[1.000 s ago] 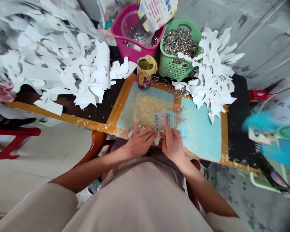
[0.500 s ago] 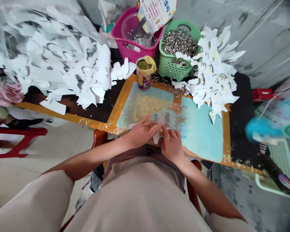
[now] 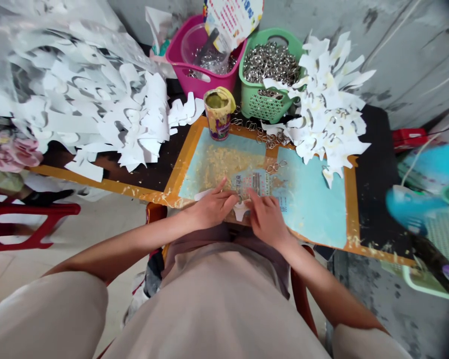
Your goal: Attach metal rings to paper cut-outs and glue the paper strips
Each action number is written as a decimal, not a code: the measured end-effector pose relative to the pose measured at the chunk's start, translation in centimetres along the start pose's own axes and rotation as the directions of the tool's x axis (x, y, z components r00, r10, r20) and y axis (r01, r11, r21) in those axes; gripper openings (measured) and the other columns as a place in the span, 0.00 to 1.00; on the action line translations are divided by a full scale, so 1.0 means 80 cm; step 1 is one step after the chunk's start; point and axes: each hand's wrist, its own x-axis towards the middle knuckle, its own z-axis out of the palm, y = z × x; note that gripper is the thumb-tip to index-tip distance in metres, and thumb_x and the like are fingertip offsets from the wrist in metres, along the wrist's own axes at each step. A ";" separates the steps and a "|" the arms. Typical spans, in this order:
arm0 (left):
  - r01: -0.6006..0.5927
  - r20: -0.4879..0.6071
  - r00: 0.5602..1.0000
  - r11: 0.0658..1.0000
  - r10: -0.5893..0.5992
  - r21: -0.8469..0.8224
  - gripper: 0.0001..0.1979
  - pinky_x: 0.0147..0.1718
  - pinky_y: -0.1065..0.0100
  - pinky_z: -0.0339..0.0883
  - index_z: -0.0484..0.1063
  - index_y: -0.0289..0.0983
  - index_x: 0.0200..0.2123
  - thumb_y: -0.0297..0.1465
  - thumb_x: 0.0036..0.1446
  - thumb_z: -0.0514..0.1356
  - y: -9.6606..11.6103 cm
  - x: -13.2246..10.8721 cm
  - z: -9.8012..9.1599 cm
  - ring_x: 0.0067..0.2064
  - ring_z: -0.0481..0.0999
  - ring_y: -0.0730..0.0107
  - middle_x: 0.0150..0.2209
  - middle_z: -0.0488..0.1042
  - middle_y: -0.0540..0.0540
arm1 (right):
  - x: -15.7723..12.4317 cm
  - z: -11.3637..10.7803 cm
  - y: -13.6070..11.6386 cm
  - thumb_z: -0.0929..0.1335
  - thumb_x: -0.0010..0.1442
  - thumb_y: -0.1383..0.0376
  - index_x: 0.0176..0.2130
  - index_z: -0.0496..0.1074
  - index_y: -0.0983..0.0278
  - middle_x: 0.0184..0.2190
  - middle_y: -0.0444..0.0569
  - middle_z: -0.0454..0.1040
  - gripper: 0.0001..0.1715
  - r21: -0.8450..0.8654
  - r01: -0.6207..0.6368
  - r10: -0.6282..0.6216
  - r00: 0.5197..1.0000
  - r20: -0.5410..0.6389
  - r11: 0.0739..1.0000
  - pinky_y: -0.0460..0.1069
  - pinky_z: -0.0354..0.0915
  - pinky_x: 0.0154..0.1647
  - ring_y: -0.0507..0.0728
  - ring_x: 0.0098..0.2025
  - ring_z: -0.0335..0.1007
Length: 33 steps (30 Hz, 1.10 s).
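Observation:
A small white cut-out piece (image 3: 240, 212) lies at the near edge of the board, between my two hands. On its upper part a metal ring (image 3: 241, 199) shows. My left hand (image 3: 212, 206) grips the piece from the left, thumb and fingertips at the ring and the index finger stretched forward. From the right, my right hand (image 3: 266, 214) has its thumb and fingers at the piece's other side; its fingertips are partly hidden. Under the left hand another white piece (image 3: 202, 194) sticks out. Loose metal rings (image 3: 276, 166) lie just beyond my hands on the glue-smeared light blue board (image 3: 314, 209).
A glue-stained cup (image 3: 217, 117) stands at the board's back edge. Behind it are a pink basket (image 3: 194, 82) and a green basket (image 3: 267, 104) with metal rings. White cut-outs are heaped left (image 3: 78, 109) and right (image 3: 327, 114). A red stool (image 3: 33, 209) is at left.
My hands have moved slightly apart, so more of the white piece and its ring shows between them. The whole view has shifted a little.

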 end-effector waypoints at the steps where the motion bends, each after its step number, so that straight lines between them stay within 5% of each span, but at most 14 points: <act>1: 0.003 -0.003 1.000 1.000 -0.003 0.008 0.12 0.68 0.45 0.47 0.67 0.35 0.42 0.20 0.64 0.46 0.001 0.001 0.000 0.48 0.79 0.68 0.40 0.79 0.43 | 0.002 -0.005 0.003 0.59 0.64 0.70 0.70 0.43 0.64 0.43 0.52 0.80 0.39 0.076 -0.048 0.051 0.998 -0.037 0.996 0.59 0.63 0.52 0.62 0.47 0.72; 5: 0.013 -0.060 0.998 0.999 -0.011 0.035 0.15 0.68 0.51 0.50 0.68 0.35 0.44 0.20 0.64 0.44 0.008 0.003 0.000 0.50 0.78 0.70 0.42 0.80 0.44 | 0.005 -0.017 0.000 0.58 0.66 0.69 0.71 0.38 0.61 0.49 0.53 0.78 0.39 0.146 -0.085 0.111 0.977 -0.183 0.986 0.59 0.64 0.53 0.61 0.53 0.72; 9: 0.072 -0.076 0.994 0.997 -0.074 -0.028 0.15 0.69 0.53 0.48 0.69 0.35 0.44 0.21 0.65 0.43 0.017 0.002 0.001 0.51 0.78 0.70 0.44 0.79 0.43 | 0.000 -0.007 -0.013 0.60 0.64 0.71 0.71 0.40 0.62 0.47 0.54 0.79 0.42 -0.047 0.110 -0.111 0.994 -0.011 0.993 0.60 0.60 0.53 0.63 0.53 0.70; 17: 0.129 -0.041 0.990 0.990 -0.132 -0.065 0.13 0.67 0.50 0.52 0.67 0.36 0.40 0.20 0.63 0.45 0.021 -0.003 0.003 0.43 0.79 0.70 0.39 0.78 0.46 | -0.002 0.002 -0.007 0.61 0.65 0.70 0.70 0.45 0.68 0.43 0.53 0.81 0.38 -0.159 0.082 -0.085 0.996 -0.014 0.984 0.62 0.51 0.57 0.62 0.47 0.71; 23: 0.184 -0.110 0.974 0.976 -0.197 -0.121 0.08 0.61 0.45 0.59 0.66 0.37 0.39 0.21 0.58 0.50 0.019 0.005 0.001 0.35 0.78 0.66 0.32 0.76 0.46 | 0.013 0.008 -0.011 0.66 0.65 0.61 0.56 0.67 0.65 0.36 0.50 0.81 0.21 -0.157 0.026 -0.033 0.998 -0.044 0.987 0.58 0.53 0.53 0.62 0.43 0.69; 27: 0.211 -0.134 0.964 0.966 -0.231 -0.147 0.07 0.62 0.45 0.57 0.65 0.36 0.39 0.22 0.60 0.50 0.019 0.005 0.004 0.34 0.77 0.66 0.32 0.76 0.47 | 0.014 0.014 -0.021 0.65 0.66 0.63 0.43 0.73 0.61 0.31 0.49 0.79 0.08 -0.260 0.040 -0.053 0.998 -0.046 0.965 0.59 0.51 0.52 0.61 0.43 0.67; 33: 0.146 -0.142 0.978 0.988 -0.151 -0.050 0.10 0.65 0.46 0.53 0.70 0.37 0.40 0.22 0.62 0.50 0.019 -0.002 0.003 0.41 0.78 0.66 0.35 0.77 0.46 | 0.012 0.016 -0.033 0.60 0.68 0.72 0.37 0.72 0.64 0.32 0.51 0.76 0.13 -0.418 0.074 -0.089 0.996 -0.018 0.906 0.61 0.49 0.54 0.59 0.42 0.66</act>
